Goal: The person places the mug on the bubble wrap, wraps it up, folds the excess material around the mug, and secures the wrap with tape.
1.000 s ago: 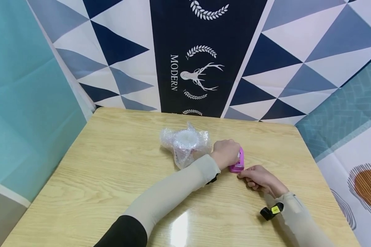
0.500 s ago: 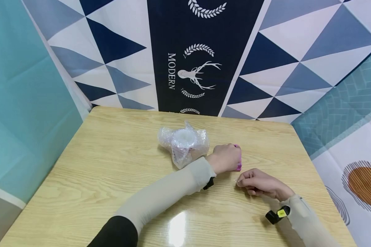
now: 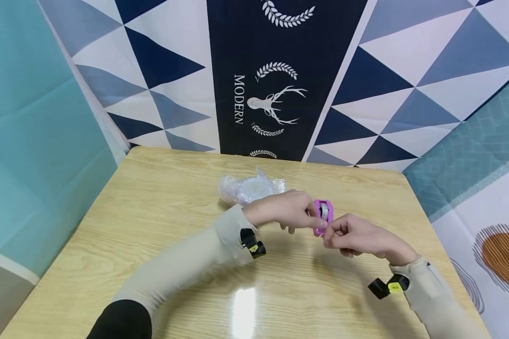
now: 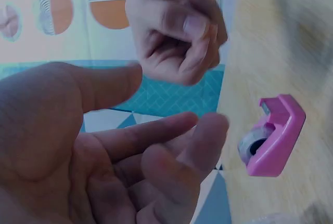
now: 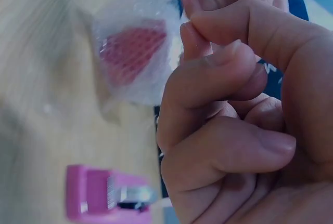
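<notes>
A pink tape dispenser (image 3: 330, 211) with a roll of clear tape stands on the table, its whole body visible in the left wrist view (image 4: 285, 148). Just left of it in the head view, my left hand (image 3: 285, 209) hovers above the table. Its fingers are loosely bent and the thumb is apart from them, with nothing held. My right hand (image 3: 362, 238) is in front of the dispenser, thumb and index fingertip pinched together. A scrap of clear tape seems to be in that pinch, barely visible now. The other right fingers are curled in the right wrist view.
Behind my left hand lies a bubble-wrapped bundle (image 3: 254, 187); something red shows through its wrap in the right wrist view. The wooden table (image 3: 174, 212) ends at a patterned cloth (image 3: 260, 94) behind, with more cloth hanging at both sides.
My left hand has let go of the tape dispenser and drawn back left and upward. My right hand pulled away from the dispenser with a clear scrap at its fingertips, then rose toward the left hand.
</notes>
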`<state>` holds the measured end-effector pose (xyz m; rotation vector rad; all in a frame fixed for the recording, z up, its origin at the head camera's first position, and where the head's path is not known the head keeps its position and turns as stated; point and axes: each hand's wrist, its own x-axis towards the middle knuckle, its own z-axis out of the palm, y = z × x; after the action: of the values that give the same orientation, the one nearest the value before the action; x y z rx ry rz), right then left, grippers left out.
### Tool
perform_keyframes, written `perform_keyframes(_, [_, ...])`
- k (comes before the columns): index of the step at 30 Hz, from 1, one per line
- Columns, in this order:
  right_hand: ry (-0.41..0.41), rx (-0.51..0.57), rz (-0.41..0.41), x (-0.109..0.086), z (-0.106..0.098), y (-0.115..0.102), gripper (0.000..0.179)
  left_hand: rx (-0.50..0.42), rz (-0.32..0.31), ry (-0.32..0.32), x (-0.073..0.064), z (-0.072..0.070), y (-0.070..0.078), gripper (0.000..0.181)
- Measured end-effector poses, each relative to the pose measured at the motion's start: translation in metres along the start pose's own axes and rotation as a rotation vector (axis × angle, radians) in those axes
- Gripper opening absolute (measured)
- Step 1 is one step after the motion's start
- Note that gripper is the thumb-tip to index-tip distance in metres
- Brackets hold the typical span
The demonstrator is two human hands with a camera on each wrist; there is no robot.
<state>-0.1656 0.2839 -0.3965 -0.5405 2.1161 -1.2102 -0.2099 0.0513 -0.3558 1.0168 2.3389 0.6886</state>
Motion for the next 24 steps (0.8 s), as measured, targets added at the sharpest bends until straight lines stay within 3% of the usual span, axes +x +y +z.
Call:
perform_keyframes(4, [0.008, -0.069, -0.001, 0.013, -0.001, -0.020, 0.015, -0.018, 0.041, -0.037, -0.010, -0.010, -0.009, 0.017])
perform_keyframes(10, [0.013, -0.156, 0.025, 0.039, -0.004, -0.051, 0.015, 0.038, 0.100, 0.031, -0.024, -0.032, -0.022, 0.019])
perform_keyframes(18, [0.028, -0.086, 0.117, 0.089, -0.011, -0.086, 0.029, 0.214, 0.016, 0.079, -0.042, -0.079, -0.041, 0.030])
perform_keyframes(24, [0.061, -0.050, 0.160, 0.134, -0.010, -0.100, 0.039, 0.351, -0.152, 0.055, -0.040, -0.104, -0.063, 0.035])
